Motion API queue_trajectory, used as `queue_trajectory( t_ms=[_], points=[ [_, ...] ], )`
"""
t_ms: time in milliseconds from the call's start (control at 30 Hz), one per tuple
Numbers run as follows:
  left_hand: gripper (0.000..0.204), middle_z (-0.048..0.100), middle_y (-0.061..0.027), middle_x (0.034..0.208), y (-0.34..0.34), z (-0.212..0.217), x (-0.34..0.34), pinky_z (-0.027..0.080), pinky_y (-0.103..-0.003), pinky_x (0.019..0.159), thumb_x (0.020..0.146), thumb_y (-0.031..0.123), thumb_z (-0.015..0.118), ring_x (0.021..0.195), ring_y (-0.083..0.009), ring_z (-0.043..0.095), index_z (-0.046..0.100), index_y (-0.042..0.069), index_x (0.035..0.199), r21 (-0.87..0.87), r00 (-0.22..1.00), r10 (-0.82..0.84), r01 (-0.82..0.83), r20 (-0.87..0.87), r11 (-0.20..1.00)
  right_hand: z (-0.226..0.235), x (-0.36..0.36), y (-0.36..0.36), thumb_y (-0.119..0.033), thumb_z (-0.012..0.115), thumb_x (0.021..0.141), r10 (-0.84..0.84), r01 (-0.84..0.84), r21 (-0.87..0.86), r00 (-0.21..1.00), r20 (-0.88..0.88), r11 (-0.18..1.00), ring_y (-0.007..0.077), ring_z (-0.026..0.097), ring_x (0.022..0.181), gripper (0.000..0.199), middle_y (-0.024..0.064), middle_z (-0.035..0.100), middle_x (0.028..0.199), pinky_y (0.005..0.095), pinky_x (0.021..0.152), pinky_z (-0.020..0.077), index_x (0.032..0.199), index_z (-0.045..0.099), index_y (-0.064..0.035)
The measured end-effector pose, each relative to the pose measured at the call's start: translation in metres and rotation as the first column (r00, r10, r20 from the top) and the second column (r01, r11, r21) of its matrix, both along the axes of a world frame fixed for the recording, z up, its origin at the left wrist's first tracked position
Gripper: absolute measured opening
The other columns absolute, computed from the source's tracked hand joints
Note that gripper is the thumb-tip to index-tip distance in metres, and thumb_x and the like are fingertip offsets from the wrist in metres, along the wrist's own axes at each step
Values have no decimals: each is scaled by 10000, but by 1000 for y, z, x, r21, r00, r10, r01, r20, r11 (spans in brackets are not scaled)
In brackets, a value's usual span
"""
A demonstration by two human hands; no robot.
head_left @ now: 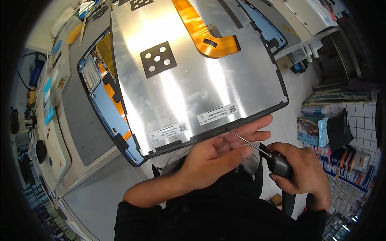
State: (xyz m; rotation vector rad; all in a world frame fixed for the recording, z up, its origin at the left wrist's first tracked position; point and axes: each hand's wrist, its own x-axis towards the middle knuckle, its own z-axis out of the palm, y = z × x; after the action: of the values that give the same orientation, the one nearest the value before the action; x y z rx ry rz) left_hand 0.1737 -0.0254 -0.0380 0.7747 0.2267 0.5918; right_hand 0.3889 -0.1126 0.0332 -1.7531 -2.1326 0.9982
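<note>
A silver display panel (209, 86) with a black frame lies tilted over a blue device housing (105, 106), its near edge toward me. An orange flat ribbon cable (211, 46) crosses the panel's back, beside a black square patch (158, 59) with round holes. My left hand (219, 154) is palm up at the panel's near edge, fingers stretched out to the right beneath it and thumb close to the tool's shaft. My right hand (303, 166) grips a screwdriver (280, 164) with a thick dark handle. Its long thin shaft points up-left, the tip at the black frame.
A grey mat (86, 134) covers the bench under the housing. To the left are a white tray-like panel (56, 148) and assorted tools. A white machine (309, 18) stands at the far right. Below it, a wire grid rack (364, 124) holds bags and packets.
</note>
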Motion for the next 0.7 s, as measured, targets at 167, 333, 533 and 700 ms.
queue_trajectory(
  t_ms=[167, 333, 533, 700],
  points=[
    [333, 314, -170, 1498, 1, 4, -1, 360, -358, 1054, 958, 4, 439, 1345, -272, 379, 439, -14, 1291, -49, 1000, -25, 24, -7, 999, 0, -3, 1, -169, 736, 685, -4, 4, 16, 1000, 15, 1000, 298, 660, 678, 512, 119, 632, 825, 358, 577, 508, 1140, 530, -57],
    [430, 297, -145, 1509, 1, -5, 1, 344, -364, 1076, 960, 14, 439, 1353, -254, 368, 366, 1, 1383, 4, 997, -50, 50, 50, 999, 2, -7, 3, -173, 742, 704, 3, -4, 23, 999, 37, 1000, 283, 649, 669, 490, 94, 618, 812, 358, 563, 495, 1137, 538, -69],
    [494, 278, -102, 1523, 2, -10, 2, 329, -361, 1089, 965, 32, 441, 1365, -230, 344, 298, 21, 1438, 21, 990, -80, 78, 117, 997, 2, -11, 6, -163, 746, 665, 26, -27, 19, 996, 84, 999, 286, 650, 688, 523, 103, 627, 843, 355, 580, 496, 1132, 534, -61],
    [522, 275, -70, 1527, 2, -12, 2, 332, -346, 1085, 964, 41, 458, 1372, -205, 328, 279, 37, 1454, -25, 984, -115, 119, 133, 993, 3, -14, 5, -162, 742, 597, 9, -8, -16, 995, 102, 1000, 315, 655, 746, 559, 126, 652, 924, 370, 637, 505, 1108, 543, -50]
  ],
)
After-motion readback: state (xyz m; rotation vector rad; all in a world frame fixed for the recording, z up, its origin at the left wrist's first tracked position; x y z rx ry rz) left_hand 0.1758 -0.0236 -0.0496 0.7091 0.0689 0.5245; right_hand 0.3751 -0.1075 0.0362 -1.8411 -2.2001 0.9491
